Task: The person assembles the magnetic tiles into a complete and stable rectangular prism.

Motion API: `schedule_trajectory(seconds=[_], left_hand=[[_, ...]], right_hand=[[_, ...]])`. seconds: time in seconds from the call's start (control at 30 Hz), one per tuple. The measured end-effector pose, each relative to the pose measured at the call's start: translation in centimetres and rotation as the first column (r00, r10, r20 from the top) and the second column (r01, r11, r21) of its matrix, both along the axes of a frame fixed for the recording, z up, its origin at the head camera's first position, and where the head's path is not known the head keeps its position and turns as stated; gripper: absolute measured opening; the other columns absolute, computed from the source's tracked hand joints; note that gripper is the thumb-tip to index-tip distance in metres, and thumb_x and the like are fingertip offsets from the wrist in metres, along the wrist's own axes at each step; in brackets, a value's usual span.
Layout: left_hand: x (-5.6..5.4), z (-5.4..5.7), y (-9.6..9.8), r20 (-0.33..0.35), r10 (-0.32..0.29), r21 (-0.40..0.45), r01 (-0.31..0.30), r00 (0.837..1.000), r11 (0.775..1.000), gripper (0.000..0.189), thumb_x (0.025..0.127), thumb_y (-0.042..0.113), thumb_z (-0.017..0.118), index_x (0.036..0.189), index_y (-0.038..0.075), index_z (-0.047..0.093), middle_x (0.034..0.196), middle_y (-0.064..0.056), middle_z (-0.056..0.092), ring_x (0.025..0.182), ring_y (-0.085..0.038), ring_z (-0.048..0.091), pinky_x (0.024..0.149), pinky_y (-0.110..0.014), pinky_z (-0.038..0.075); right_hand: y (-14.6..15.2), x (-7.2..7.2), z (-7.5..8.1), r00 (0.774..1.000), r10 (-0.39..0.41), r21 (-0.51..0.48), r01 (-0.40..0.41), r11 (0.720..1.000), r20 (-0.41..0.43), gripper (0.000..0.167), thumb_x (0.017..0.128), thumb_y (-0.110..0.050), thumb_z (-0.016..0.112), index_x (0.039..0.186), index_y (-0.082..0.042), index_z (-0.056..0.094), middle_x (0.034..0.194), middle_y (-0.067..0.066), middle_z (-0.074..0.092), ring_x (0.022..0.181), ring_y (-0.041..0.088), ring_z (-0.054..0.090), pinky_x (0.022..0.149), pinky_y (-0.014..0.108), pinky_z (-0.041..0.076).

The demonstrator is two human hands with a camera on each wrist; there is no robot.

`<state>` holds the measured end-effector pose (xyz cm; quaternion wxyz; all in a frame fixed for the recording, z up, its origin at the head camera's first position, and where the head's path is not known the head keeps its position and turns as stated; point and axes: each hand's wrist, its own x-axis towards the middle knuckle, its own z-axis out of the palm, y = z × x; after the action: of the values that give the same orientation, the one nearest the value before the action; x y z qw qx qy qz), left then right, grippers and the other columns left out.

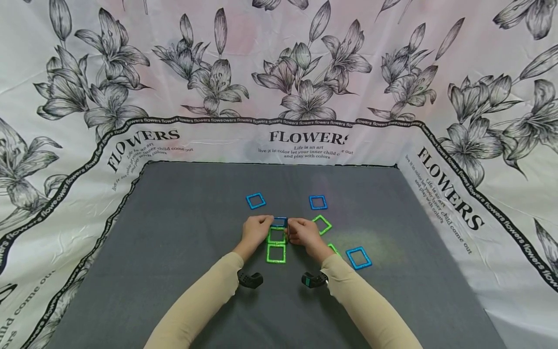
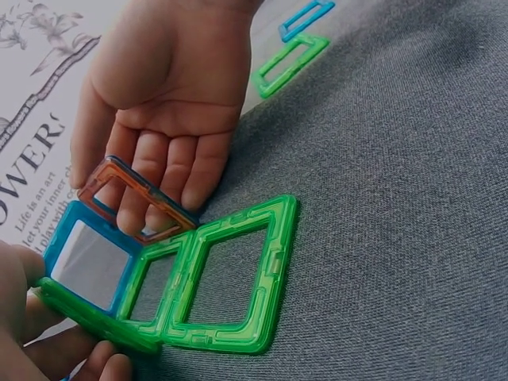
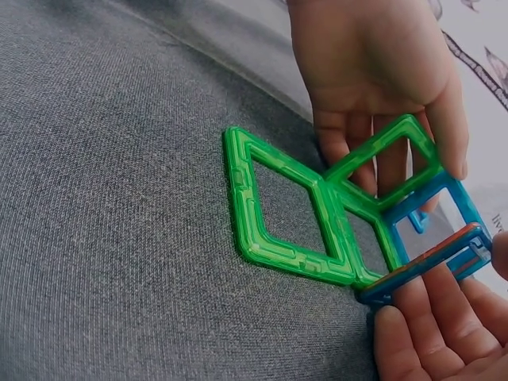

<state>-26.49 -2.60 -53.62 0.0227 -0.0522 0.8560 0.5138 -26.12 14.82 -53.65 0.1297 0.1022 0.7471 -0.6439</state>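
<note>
Two green square magnetic tiles lie flat in a row, a near tile (image 1: 276, 261) and another behind it. A blue tile (image 2: 60, 238) stands at the far edge of the row. My left hand (image 1: 257, 231) pinches an upright green tile (image 3: 421, 144) on the left side, its thumb at the corner by the blue tile. Opposite, my right hand (image 1: 305, 234) holds an upright tile with orange and blue faces (image 3: 429, 258), fingers against its outer side. The upright tiles lean outward somewhat around the farther flat tile. Fingertips are partly hidden behind the tiles.
Loose on the grey cloth (image 1: 183, 218) are blue tiles behind left (image 1: 255, 195), behind right (image 1: 317, 196) and at the right (image 1: 363, 266). Two loose green tiles lie right of my right hand, one (image 1: 327, 221) beyond its wrist, another (image 1: 333, 248) partly covered by the sleeve.
</note>
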Motion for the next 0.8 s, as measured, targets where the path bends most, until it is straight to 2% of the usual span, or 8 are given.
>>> schedule_trajectory(seconds=[0.23, 0.43, 0.6, 0.7, 0.8], left_hand=[[0.1, -0.1, -0.3, 0.054, -0.018, 0.026, 0.016, 0.998, 1.000, 0.039, 0.103, 0.039, 0.057, 0.127, 0.013, 0.074, 0.129, -0.009, 0.072, 0.121, -0.030, 0.066, 0.101, -0.050, 0.054], [0.0, 0.0, -0.4, 0.078, -0.013, 0.035, 0.010, 0.997, 0.999, 0.040, 0.104, 0.041, 0.056, 0.129, 0.015, 0.073, 0.132, -0.007, 0.071, 0.124, -0.030, 0.064, 0.102, -0.050, 0.053], [0.0, -0.1, -0.5, 0.093, -0.013, 0.046, 0.009, 0.996, 0.999, 0.041, 0.103, 0.042, 0.056, 0.130, 0.016, 0.073, 0.133, -0.007, 0.070, 0.125, -0.030, 0.064, 0.102, -0.051, 0.053], [0.0, -0.2, -0.7, 0.096, -0.031, 0.065, 0.025, 0.995, 0.998, 0.043, 0.103, 0.043, 0.057, 0.131, 0.014, 0.072, 0.135, -0.008, 0.069, 0.128, -0.031, 0.062, 0.105, -0.051, 0.051], [0.1, -0.3, -1.1, 0.081, -0.083, 0.085, 0.076, 0.993, 0.993, 0.046, 0.103, 0.041, 0.057, 0.137, 0.011, 0.067, 0.142, -0.011, 0.064, 0.134, -0.032, 0.058, 0.109, -0.051, 0.048]], right_hand=[[0.4, 0.2, 0.0, 0.999, 0.017, 0.004, -0.017, 1.000, 0.032, 0.041, 0.104, -0.029, 0.058, 0.133, 0.000, 0.065, 0.099, 0.010, 0.074, 0.079, 0.010, 0.069, 0.075, 0.029, 0.061], [0.7, 0.4, 0.2, 0.999, 0.035, -0.003, -0.035, 0.999, 0.022, 0.044, 0.105, -0.028, 0.056, 0.137, 0.003, 0.060, 0.104, 0.015, 0.073, 0.083, 0.013, 0.070, 0.077, 0.031, 0.061], [0.9, 0.6, 0.5, 0.998, 0.057, -0.009, -0.057, 0.998, -0.013, 0.048, 0.104, -0.030, 0.058, 0.137, 0.005, 0.059, 0.099, 0.012, 0.073, 0.082, 0.014, 0.070, 0.076, 0.030, 0.061], [1.0, 0.7, 0.4, 0.997, 0.066, -0.007, -0.067, 0.998, -0.030, 0.048, 0.104, -0.031, 0.060, 0.136, 0.004, 0.060, 0.097, 0.010, 0.073, 0.081, 0.012, 0.070, 0.075, 0.031, 0.061], [1.2, 0.6, 0.5, 0.997, 0.064, 0.020, -0.063, 0.998, -0.033, 0.047, 0.104, -0.029, 0.059, 0.137, 0.005, 0.059, 0.103, 0.018, 0.074, 0.085, 0.017, 0.073, 0.079, 0.034, 0.062]])
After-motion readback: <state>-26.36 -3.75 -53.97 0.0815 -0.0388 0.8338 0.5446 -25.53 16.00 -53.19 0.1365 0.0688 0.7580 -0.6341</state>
